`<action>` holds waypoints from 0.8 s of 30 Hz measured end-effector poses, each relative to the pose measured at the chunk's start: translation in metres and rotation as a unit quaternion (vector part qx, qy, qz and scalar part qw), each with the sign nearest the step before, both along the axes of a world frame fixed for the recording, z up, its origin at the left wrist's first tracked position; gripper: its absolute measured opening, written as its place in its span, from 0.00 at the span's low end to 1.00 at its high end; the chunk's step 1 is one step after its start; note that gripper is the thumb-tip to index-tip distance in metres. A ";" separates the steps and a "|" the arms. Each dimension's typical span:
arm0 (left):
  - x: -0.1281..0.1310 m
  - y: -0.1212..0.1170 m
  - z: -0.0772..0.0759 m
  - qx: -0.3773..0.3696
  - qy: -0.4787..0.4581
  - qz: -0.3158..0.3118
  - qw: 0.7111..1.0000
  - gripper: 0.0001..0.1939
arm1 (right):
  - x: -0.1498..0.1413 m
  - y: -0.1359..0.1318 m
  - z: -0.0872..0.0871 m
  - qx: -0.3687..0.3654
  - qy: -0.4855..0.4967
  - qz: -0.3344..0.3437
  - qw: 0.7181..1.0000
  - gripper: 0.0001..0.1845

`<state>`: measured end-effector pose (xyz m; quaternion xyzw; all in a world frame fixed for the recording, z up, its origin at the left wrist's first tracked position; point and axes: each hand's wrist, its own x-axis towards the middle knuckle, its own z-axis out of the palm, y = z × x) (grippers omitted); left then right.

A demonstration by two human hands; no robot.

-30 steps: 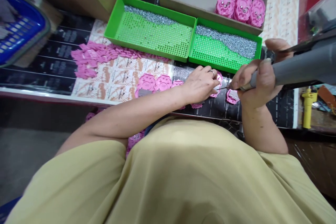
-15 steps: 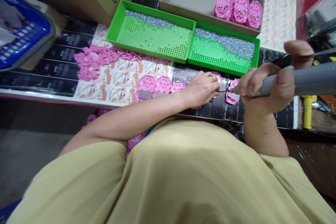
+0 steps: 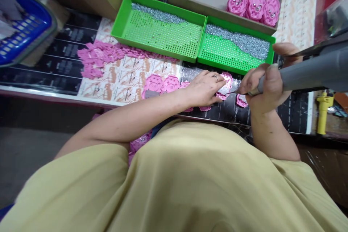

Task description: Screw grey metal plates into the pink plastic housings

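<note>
My right hand [image 3: 268,83] is wrapped round a grey electric screwdriver [image 3: 312,70], held nearly level with its thin bit pointing left. The bit's tip lies over the lower part of a pink plastic housing [image 3: 226,79] on the table. On the left side of that housing, the fingers and thumb of my left hand [image 3: 206,88], which wears a ring, hold it in place. Another pink housing [image 3: 241,100] lies to the right, partly hidden by my right hand. More pink housings with grey plates [image 3: 153,84] form a row to the left, some covered by my left forearm.
Two green perforated trays [image 3: 199,56] of small silvery screws [image 3: 250,45] stand behind my hands. A cardboard box [image 3: 201,5] holds stacked pink housings [image 3: 257,1]. Small pink pieces [image 3: 95,58] are heaped at left, near a blue basket [image 3: 40,32]. A yellow tool [image 3: 323,112] lies right.
My right hand and the screwdriver have shifted left, and the screwdriver is angled more steeply. My left fingers have spread back, uncovering more of the pink housing. The view has shifted slightly.
</note>
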<state>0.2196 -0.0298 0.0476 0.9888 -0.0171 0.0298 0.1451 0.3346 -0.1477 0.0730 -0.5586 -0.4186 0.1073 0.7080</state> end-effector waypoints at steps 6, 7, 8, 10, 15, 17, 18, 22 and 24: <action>0.005 -0.006 -0.004 0.016 -0.008 -0.002 1.000 0.24 | -0.002 0.006 -0.004 0.055 -0.027 -0.059 0.996 0.17; 0.005 -0.006 -0.005 0.020 -0.010 -0.001 1.000 0.24 | -0.001 0.006 -0.006 0.048 -0.030 -0.063 0.996 0.18; 0.005 -0.006 -0.006 0.025 -0.012 0.000 1.000 0.23 | 0.000 0.005 -0.006 0.040 -0.033 -0.066 0.996 0.18; 0.006 -0.007 -0.007 0.034 -0.016 0.002 0.999 0.23 | 0.000 0.005 -0.007 0.027 -0.034 -0.065 0.997 0.19; 0.007 -0.008 -0.007 0.047 -0.016 0.005 0.999 0.22 | -0.001 0.008 -0.006 0.062 -0.035 -0.055 0.996 0.16; 0.007 -0.009 -0.007 0.047 -0.014 0.009 0.999 0.22 | 0.000 0.009 -0.008 0.068 -0.035 -0.041 0.996 0.12; 0.008 -0.009 -0.008 0.045 -0.014 0.010 0.999 0.21 | 0.001 0.009 -0.009 0.071 -0.036 -0.026 0.996 0.11; 0.010 -0.008 -0.009 0.032 -0.021 0.010 0.999 0.21 | 0.002 0.007 -0.013 0.093 -0.073 0.054 0.992 0.09; 0.011 -0.007 -0.008 0.028 -0.023 0.005 0.999 0.20 | 0.003 0.007 -0.011 0.088 -0.076 0.078 0.990 0.11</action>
